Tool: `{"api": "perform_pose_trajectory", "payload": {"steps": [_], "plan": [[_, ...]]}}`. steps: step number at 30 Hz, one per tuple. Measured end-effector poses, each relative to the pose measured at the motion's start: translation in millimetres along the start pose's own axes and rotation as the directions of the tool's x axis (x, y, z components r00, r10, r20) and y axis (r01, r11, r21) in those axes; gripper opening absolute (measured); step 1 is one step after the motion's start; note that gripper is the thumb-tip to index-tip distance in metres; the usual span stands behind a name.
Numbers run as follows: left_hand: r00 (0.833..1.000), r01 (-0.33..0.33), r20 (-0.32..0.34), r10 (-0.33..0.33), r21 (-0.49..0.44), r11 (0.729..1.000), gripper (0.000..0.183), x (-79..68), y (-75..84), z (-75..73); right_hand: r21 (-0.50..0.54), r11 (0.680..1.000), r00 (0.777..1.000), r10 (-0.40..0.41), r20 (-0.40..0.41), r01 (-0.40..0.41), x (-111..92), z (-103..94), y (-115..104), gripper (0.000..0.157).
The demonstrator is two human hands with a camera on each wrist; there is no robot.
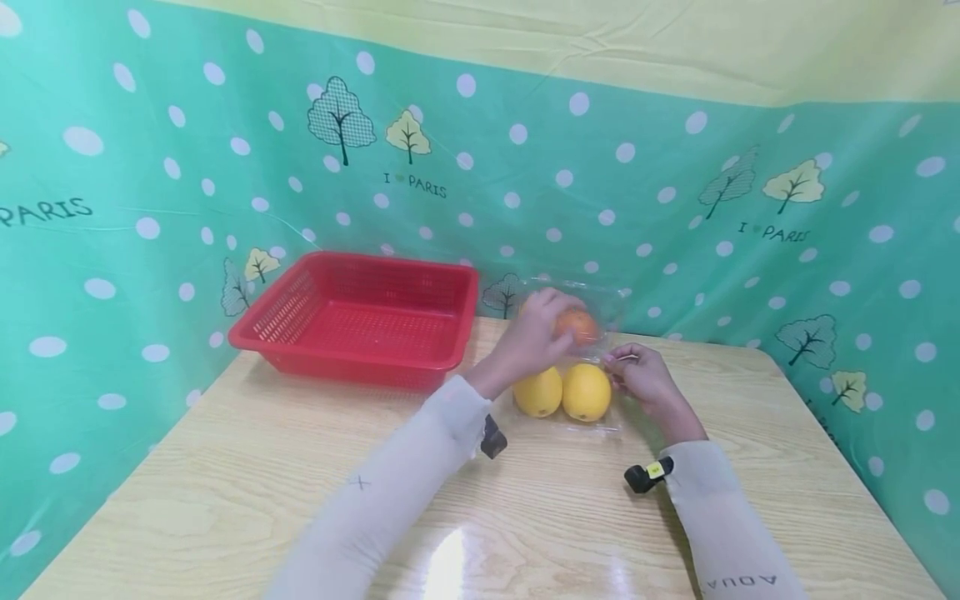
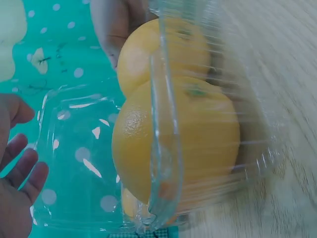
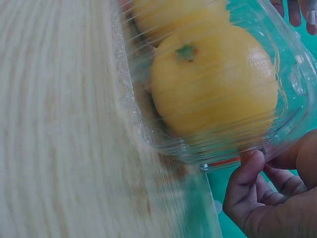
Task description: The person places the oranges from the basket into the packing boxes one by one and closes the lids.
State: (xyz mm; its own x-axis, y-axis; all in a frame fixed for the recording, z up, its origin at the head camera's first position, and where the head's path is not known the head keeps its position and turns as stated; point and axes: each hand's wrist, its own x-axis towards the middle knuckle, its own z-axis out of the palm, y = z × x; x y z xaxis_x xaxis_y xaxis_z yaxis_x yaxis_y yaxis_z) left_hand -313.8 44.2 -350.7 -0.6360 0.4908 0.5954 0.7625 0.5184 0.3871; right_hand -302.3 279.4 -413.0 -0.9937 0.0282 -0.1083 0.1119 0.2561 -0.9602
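Observation:
A clear plastic clamshell box (image 2: 171, 148) stands with its lid (image 2: 81, 158) raised at the back. Two yellow oranges (image 1: 587, 392) sit at its front, round with green stem ends in the wrist views. Behind them a deeper orange fruit (image 1: 576, 332) shows beside my left hand (image 1: 536, 333). In the left wrist view that hand's fingers (image 2: 37, 181) are loosely bent and apart from the front oranges; contact with the rear fruit cannot be made out. My right hand (image 1: 645, 379) pinches the box's right edge between thumb and fingers (image 3: 252, 161).
A red plastic basket (image 1: 352, 362) with slotted walls stands to the left on the wooden table (image 1: 555, 517). Behind the table hangs a green dotted cloth (image 1: 517, 183). Small black cameras (image 1: 647, 477) are worn at both wrists.

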Motion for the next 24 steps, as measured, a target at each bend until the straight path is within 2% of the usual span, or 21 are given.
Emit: {"api": "perform_pose_trajectory", "payload": {"steps": [5,8,10,14,16,18,20,22,24], "plan": [[0.987,0.076,-0.127,-0.097,-0.163,0.984,0.035,0.9,-5.0,-3.1,-0.001,1.0,1.0,0.005,-0.005,-0.005,0.1,0.5,-1.0,0.02],[0.961,0.13,-0.206,-0.185,-0.255,0.958,0.035,1.3,-8.4,-3.8,-0.001,1.0,1.0,0.011,-0.01,-0.011,0.5,0.5,-0.9,0.02],[0.928,0.177,-0.264,-0.263,-0.31,0.934,0.037,1.8,-11.1,-4.4,0.002,1.0,1.0,0.012,-0.012,-0.012,0.6,0.4,-0.9,0.02],[0.826,0.266,-0.366,-0.428,-0.416,0.869,0.038,3.5,-15.9,-6.5,0.004,1.0,1.0,0.008,-0.009,-0.008,-0.2,0.0,-1.6,0.02],[0.782,0.298,-0.379,-0.495,-0.47,0.831,0.038,3.9,-17.2,-8.2,0.006,1.0,1.0,0.007,-0.006,-0.007,-0.4,-0.3,-1.8,0.02],[0.74,0.333,-0.366,-0.565,-0.529,0.78,0.039,4.1,-18.7,-8.5,0.005,1.0,1.0,0.006,-0.004,-0.006,-0.5,-0.5,-1.8,0.02],[0.705,0.365,-0.339,-0.623,-0.58,0.728,0.039,4.4,-20.5,-8.4,0.003,1.0,1.0,0.006,-0.003,-0.006,-0.1,-0.6,-1.3,0.02],[0.677,0.389,-0.313,-0.666,-0.615,0.686,0.039,4.9,-22.3,-8.1,0.0,1.0,1.0,0.006,-0.001,-0.006,0.4,-0.7,-0.7,0.019],[0.662,0.418,-0.287,-0.692,-0.626,0.659,0.039,5.8,-23.9,-8.0,-0.001,1.0,1.0,0.009,-0.002,-0.009,1.1,-0.8,-0.4,0.019]]}}
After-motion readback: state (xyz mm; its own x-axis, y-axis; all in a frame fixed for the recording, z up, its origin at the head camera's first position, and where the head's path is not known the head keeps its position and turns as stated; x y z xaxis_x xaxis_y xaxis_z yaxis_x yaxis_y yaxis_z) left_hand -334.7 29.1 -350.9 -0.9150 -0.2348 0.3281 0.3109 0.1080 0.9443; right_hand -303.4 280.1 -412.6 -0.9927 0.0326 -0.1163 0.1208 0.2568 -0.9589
